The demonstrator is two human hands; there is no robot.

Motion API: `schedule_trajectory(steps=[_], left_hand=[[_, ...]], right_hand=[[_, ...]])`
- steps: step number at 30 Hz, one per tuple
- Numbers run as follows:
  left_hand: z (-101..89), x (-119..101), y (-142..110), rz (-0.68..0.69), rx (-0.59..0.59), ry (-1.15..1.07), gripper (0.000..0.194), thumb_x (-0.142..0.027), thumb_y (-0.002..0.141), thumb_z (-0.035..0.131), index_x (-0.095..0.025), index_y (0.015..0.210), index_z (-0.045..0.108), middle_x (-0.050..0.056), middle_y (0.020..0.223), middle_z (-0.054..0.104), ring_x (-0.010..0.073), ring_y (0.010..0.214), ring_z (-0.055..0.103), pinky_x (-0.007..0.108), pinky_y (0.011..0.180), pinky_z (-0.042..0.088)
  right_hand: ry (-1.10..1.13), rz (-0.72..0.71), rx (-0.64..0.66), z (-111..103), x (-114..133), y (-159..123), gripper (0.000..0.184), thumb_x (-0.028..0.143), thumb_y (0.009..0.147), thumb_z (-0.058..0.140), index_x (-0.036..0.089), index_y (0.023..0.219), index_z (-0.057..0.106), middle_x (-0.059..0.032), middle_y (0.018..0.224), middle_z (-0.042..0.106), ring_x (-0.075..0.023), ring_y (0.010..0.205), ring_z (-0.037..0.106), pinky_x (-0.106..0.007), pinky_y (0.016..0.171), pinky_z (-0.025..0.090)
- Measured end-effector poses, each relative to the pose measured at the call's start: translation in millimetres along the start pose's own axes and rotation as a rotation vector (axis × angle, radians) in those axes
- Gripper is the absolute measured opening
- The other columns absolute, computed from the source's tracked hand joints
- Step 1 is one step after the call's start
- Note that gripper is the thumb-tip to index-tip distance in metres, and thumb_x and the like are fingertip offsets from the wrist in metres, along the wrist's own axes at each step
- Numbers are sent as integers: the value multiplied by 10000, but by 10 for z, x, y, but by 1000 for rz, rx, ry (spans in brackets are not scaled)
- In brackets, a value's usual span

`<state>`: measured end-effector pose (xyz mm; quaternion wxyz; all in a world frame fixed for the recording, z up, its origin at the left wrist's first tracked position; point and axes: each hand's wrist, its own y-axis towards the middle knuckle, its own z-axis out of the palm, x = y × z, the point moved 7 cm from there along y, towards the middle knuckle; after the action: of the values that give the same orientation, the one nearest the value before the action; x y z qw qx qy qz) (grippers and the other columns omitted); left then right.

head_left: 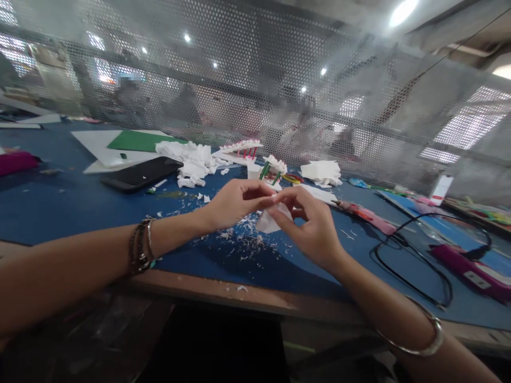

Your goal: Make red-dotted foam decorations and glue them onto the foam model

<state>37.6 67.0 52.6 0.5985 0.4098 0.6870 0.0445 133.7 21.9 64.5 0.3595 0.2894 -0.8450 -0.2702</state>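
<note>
A small piece of white paper is pinched between my two hands, above the blue tabletop. My left hand is closed, thumb and fingertips together at the paper's top edge. My right hand also grips it, with the thumb across its front. Beneath the hands, tiny white scraps litter the table. Just beyond them stands a small model with green posts and a white top. Behind it is another white model on red posts.
A black phone, crumpled white paper and a green sheet lie to the left. On the right are a pink glue gun, a looped black cable and a purple power strip. A perforated metal screen rises behind.
</note>
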Motion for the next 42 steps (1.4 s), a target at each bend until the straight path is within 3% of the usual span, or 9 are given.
schedule_trajectory(steps=[5,12,19,26,33,42], left_hand=[[10,31,11,-32,18,-43,56,-174,704,571,-139,703,615,11,657,656,76,588,577,165,551,456],[38,88,17,-120,62,-148,60,-129,701,569,-141,678,623,-23,586,623,35,511,528,117,491,420],[59,115,8,-152,95,-208,93,-122,704,556,-151,702,644,-10,612,642,50,523,542,139,496,426],[49,183,-22,-338,87,-179,102,-195,693,591,-118,732,646,-2,674,631,59,594,532,158,565,411],[87,239,-46,-396,123,-252,90,-160,689,586,-122,738,651,-9,668,615,68,615,536,196,616,440],[109,263,-45,-401,132,-283,106,-159,689,585,-146,750,670,-19,651,612,64,603,529,188,610,433]], right_hand=[[81,13,24,-19,-41,13,57,184,736,518,185,791,532,23,668,540,-77,586,499,-211,539,427],[-36,-18,80,-84,6,44,119,187,741,518,170,824,602,-30,775,597,-123,722,544,-262,630,442],[-60,-59,94,-60,1,38,137,95,693,480,172,771,563,8,679,569,-92,614,517,-228,568,428],[-134,-82,132,-50,7,40,133,233,717,563,160,827,579,-20,756,618,-108,667,553,-229,603,445],[-348,-286,111,-70,180,35,97,142,762,519,149,794,610,-23,701,616,-93,641,546,-216,607,425],[-392,-488,108,-65,218,-5,80,162,786,500,146,787,577,-54,741,603,-121,722,543,-249,664,443]])
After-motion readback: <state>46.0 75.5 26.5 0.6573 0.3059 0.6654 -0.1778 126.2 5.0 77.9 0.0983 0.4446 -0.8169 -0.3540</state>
